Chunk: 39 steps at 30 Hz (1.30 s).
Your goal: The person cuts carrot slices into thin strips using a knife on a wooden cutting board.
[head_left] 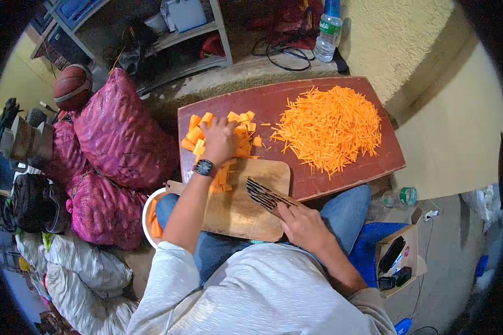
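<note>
My left hand point(221, 139) reaches down onto a heap of orange chunks point(195, 133) at the left of the red table point(274, 100); its fingers are spread over the pieces. Below it, flat orange slices point(222, 180) lie on the wooden cutting board point(240, 215), partly under my wrist. In my right hand point(304, 223) is the handle of a dark, striped blade point(262, 195), held slanted over the board's right side. A large pile of thin orange strips point(332, 128) covers the table's right part.
Left of the table stand pink mesh sacks point(123, 134) and a basketball point(72, 87). A white bucket point(148, 218) with orange pieces is by my left leg. Behind the table is a plastic bottle point(328, 36). An open box point(399, 259) sits at the lower right.
</note>
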{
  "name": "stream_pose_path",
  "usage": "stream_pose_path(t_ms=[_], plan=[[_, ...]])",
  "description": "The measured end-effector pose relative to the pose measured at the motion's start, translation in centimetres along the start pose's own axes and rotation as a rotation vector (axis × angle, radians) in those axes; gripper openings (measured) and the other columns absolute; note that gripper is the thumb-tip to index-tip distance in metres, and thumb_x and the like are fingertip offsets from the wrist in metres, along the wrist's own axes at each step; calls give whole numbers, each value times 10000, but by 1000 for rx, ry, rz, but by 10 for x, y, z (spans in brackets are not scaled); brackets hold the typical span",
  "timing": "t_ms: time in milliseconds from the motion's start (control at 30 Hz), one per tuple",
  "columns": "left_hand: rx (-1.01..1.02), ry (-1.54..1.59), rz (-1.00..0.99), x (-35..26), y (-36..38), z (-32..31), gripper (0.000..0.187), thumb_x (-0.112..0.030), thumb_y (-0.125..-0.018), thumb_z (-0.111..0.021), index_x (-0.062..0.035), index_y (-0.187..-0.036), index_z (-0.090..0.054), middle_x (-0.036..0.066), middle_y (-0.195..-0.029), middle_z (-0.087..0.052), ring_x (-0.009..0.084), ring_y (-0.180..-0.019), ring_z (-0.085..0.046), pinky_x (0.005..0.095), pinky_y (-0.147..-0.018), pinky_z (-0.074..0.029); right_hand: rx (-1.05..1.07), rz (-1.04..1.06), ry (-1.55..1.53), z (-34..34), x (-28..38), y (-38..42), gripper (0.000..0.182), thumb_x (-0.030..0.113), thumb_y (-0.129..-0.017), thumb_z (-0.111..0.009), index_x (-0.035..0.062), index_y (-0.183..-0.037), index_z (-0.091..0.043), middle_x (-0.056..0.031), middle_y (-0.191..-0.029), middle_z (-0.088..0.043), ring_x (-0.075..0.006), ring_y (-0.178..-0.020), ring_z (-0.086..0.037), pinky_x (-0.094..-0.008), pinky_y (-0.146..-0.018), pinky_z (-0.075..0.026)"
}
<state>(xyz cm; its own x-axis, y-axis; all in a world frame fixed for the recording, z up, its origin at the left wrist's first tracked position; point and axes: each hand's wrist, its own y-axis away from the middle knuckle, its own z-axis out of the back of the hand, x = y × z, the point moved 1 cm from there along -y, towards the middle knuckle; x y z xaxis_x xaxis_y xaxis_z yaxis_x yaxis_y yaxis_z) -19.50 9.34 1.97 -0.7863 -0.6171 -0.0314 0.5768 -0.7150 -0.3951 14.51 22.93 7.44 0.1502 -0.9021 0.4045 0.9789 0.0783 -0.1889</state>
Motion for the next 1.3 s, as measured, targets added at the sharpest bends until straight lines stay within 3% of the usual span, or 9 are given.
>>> stream_pose_path(t_ms=[300,367,400,467,567,667,767,933,1300], plan=[[190,-29,3,59,-2,-22,441,-293,-968,-723,-230,-1404,-714,33,-1419,-699,297,-1318,-591,644,-1076,-324,45,-45,-63,-4,1,-2,439,145,-904,-757,-10,-1293,-624,-258,-1146,-752,-431,-1111,-741,-512,-884,-626],[450,-41,68,52,-16,-10,387,-213,-989,-672,-206,-1370,-741,86,-1428,-700,330,-1343,-581,647,-1126,-287,-24,-28,-57,-8,1,-1,461,146,-890,-763,-10,-1304,-634,-257,-1129,-756,-434,-1089,-743,-519,-898,-622],[449,-42,71,55,-12,-20,387,-213,-989,-672,-206,-1370,-741,86,-1428,-700,330,-1343,-581,647,-1126,-287,-24,-25,-56,-9,1,0,461,146,-890,-763,-10,-1304,-634,-257,-1129,-756,-434,-1089,-743,-519,-898,-622],[-28,386,76,63,-2,-46,254,-117,-892,-679,-159,-1090,-831,55,-1059,-765,336,-1106,-663,669,-945,-377,-69,-8,-56,-11,0,1,475,151,-876,-773,-1,-1309,-654,-253,-1133,-765,-439,-1076,-747,-522,-910,-619],[-176,287,-41,42,-3,-23,250,-62,-878,-677,-126,-1063,-832,95,-1011,-758,339,-1053,-683,616,-972,-392,95,-132,-103,-6,5,2,500,155,-872,-785,24,-1341,-671,-254,-1159,-771,-437,-1088,-751,-514,-911,-618],[29,500,133,17,4,31,211,-23,-880,-696,-77,-1041,-822,142,-1009,-756,349,-1053,-695,530,-947,-446,85,-106,-131,-7,2,5,522,154,-880,-773,-12,-1348,-610,-271,-1198,-750,-438,-1155,-726,-515,-979,-598],[-109,835,309,-13,38,33,215,-4,-855,-713,-35,-1048,-804,169,-945,-727,356,-1012,-690,470,-899,-492,-1,-219,-308,8,4,2,475,190,-918,-778,-8,-1329,-645,-271,-1209,-756,-445,-1151,-732,-535,-940,-604],[-177,417,-50,-81,108,54,335,1,-811,-725,-38,-1140,-768,145,-1007,-682,356,-989,-667,482,-921,-498,-49,-403,-533,17,-9,8,383,188,-986,-764,6,-1317,-701,-276,-1046,-772,-481,-985,-758,-523,-826,-611],[-1,540,-37,-120,163,77,376,-49,-793,-802,-33,-1166,-755,136,-1121,-691,351,-1077,-646,486,-982,-456,62,-428,-708,30,11,5,407,149,-1037,-725,-3,-1405,-640,-288,-1068,-762,-465,-1006,-773,-480,-821,-600]])
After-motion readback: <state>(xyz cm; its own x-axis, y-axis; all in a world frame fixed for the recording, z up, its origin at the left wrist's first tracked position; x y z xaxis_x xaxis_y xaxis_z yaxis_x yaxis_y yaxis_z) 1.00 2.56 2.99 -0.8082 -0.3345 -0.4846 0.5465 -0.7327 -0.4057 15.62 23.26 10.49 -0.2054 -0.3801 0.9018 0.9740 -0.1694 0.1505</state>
